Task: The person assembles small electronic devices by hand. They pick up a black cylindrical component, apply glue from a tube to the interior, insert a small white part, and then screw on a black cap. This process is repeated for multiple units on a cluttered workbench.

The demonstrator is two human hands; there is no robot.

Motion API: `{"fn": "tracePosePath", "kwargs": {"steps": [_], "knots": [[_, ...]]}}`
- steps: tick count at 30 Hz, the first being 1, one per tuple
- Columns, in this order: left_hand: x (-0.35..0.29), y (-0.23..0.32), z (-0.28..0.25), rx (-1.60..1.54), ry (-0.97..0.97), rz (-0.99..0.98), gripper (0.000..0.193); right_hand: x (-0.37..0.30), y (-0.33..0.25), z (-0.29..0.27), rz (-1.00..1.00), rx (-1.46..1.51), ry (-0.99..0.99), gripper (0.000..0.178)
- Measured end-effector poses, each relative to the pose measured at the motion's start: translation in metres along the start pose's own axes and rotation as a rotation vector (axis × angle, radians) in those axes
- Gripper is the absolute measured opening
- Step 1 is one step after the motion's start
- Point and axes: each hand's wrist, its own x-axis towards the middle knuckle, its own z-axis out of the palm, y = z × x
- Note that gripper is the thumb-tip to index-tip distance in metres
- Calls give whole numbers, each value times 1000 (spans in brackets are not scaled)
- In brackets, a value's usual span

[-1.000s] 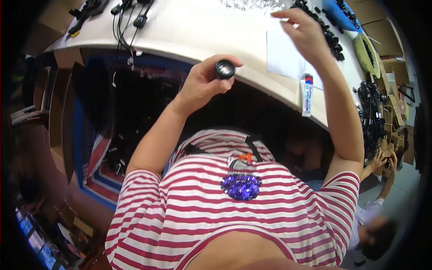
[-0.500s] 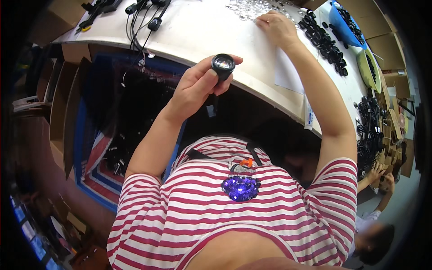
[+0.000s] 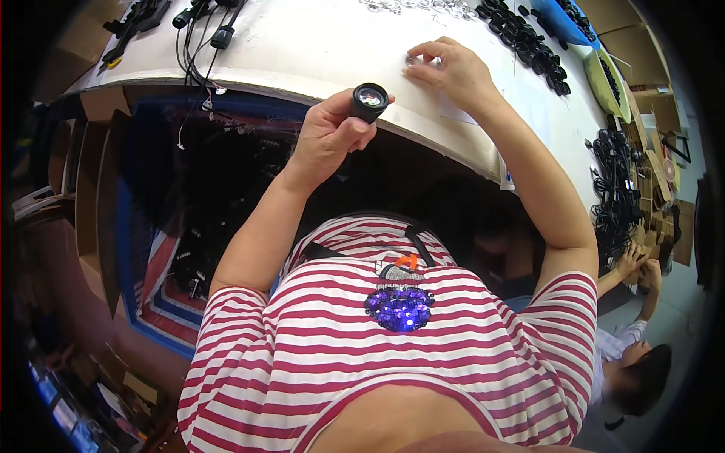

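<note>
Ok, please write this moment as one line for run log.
left grip: holds black tube | right grip: pinches small clear piece over table | on table: black parts, loose clear pieces, black cables

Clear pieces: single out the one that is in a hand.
The clear piece at the right hand's fingertips, pinched by thumb and forefinger. The other clear pieces lie scattered on the worktable, along the picture's top edge.
</note>
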Motion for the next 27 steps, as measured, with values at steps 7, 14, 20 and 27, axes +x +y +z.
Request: {"fn": "tracePosePath", "kwargs": {"steps": [7, 14, 20, 27], "knots": [[2, 0, 2, 52, -49, -82, 53, 3, -4, 0, 20, -1, -10, 23], [8, -7, 8, 48, -44, -103, 25, -13, -18, -26, -119, 601, 38, 25], [12, -8, 19, 22, -69, -146, 23, -46, -42, -51, -264, 611, -137, 20], [12, -15, 30, 158, -128, -164, 20, -63, -32, -52, -201, 729, -121, 23]]}}
